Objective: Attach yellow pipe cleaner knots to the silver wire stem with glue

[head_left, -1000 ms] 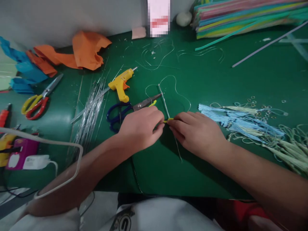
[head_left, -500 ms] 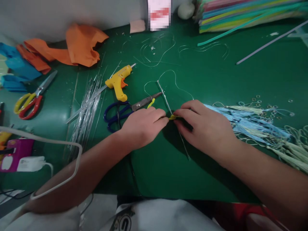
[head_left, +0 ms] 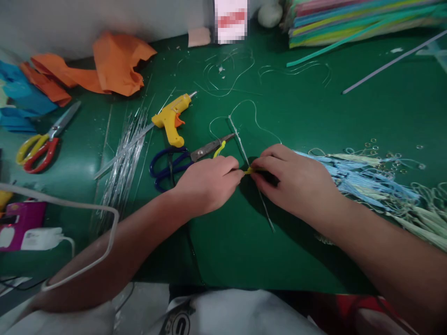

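Observation:
A short yellow pipe cleaner runs between my two hands, crossing a thin pale wire stem that slants down the table. My left hand pinches the yellow strand on the left, and one end of it pokes up behind the knuckles. On the other side of the stem, my right hand has thumb and fingers closed on the strand, partly hiding it. Fine clear thread loops from the stem's top toward my right hand. Just behind my left hand lie dark blue-handled scissors.
Left of centre are a yellow glue gun and a bundle of thin wires. Red-and-yellow scissors and orange paper lie farther left. Blue tassels spread at right; coloured pipe cleaners are behind. A white cable crosses my left forearm.
Almost nothing differs. My hands have shifted very slightly left, still pinching the yellow pipe cleaner at the stem, and the lower tip of the stem has moved a little left.

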Demonstrator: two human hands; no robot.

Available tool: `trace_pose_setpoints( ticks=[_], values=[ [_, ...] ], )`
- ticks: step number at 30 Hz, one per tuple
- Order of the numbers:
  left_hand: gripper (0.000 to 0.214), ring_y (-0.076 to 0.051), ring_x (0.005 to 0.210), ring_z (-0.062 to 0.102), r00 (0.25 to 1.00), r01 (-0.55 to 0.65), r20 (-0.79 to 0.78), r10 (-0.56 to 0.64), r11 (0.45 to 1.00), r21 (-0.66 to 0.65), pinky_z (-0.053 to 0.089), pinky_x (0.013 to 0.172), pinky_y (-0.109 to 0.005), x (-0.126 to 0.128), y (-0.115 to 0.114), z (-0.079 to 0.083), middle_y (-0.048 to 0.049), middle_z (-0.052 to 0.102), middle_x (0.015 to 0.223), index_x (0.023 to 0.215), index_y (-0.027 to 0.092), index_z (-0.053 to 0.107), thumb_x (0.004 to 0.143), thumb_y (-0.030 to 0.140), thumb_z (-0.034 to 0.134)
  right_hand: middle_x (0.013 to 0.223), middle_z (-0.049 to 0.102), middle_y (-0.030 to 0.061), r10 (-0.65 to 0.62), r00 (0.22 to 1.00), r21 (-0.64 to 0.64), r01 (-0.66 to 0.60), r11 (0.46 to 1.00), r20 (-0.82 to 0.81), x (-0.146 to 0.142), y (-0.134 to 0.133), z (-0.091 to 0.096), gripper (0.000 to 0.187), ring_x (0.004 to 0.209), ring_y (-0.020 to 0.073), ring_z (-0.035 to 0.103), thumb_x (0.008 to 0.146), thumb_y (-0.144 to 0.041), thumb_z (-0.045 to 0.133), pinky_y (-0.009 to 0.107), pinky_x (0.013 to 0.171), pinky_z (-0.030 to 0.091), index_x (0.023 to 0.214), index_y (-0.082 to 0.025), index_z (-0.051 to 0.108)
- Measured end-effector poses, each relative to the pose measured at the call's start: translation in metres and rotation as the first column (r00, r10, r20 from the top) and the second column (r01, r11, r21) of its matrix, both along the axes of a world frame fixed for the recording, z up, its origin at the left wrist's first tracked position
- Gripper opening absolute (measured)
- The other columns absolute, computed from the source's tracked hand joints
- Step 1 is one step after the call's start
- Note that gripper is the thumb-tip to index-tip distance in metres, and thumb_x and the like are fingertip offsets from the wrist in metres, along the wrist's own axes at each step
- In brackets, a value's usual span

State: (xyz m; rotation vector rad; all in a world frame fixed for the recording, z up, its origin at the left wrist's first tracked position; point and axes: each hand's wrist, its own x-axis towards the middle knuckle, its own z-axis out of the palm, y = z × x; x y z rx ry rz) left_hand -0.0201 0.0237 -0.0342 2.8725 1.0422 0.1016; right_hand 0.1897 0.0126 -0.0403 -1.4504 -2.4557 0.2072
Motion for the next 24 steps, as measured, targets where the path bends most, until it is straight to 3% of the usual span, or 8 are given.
trace_pose_setpoints(
  ticks=[7,17,21,24],
  values=[
    [0.031,-0.02,0.086,0.067,0.995,0.018,0.098,-0.021,0.999,0.028,0.048,0.069,-0.031,-0.006,0.003,-0.004,-0.0054,0.071,0.098,0.102,0.017,0.07,0.1,0.027,0.041,0.099,0.068,0.0066,-0.039,0.998,-0.037,0.037,0.999,-0.041,-0.002,-0.001,0.001,0.018,0.073,0.016,0.06,0.089,-0.026,0.055,0.029,0.051,0.031,0.093,-0.019,0.071],
    [0.03,-0.019,0.076,0.062,1.0,0.006,-0.009,-0.006,0.999,0.034,0.043,0.059,-0.03,-0.002,0.001,0.0,-0.0059,0.067,0.09,0.1,0.018,0.068,0.098,0.025,0.04,0.095,0.065,0.0065,-0.116,0.987,-0.069,0.124,0.99,0.11,-0.015,-0.001,0.005,0.016,0.062,0.0141,0.052,0.085,-0.026,0.052,0.03,0.047,0.02,0.086,-0.016,0.066],
    [0.03,-0.02,0.075,0.062,0.997,0.047,0.054,-0.052,0.994,0.094,0.043,0.059,-0.03,-0.003,0.0,-0.003,-0.0067,0.067,0.087,0.098,0.016,0.069,0.099,0.029,0.041,0.092,0.065,0.0066,-0.137,0.984,-0.058,0.144,0.988,0.116,-0.017,-0.002,0.004,0.016,0.06,0.0137,0.051,0.084,-0.024,0.051,0.03,0.047,0.018,0.084,-0.016,0.065],
    [0.026,-0.019,0.074,0.062,0.987,0.012,0.155,-0.038,0.987,0.162,0.044,0.06,-0.03,-0.004,-0.001,-0.002,-0.0069,0.068,0.085,0.096,0.015,0.069,0.097,0.029,0.047,0.092,0.066,0.007,-0.137,0.985,-0.045,0.142,0.989,0.108,-0.016,-0.002,0.003,0.015,0.059,0.014,0.051,0.084,-0.025,0.052,0.03,0.047,0.018,0.085,-0.016,0.064]
  ],
)
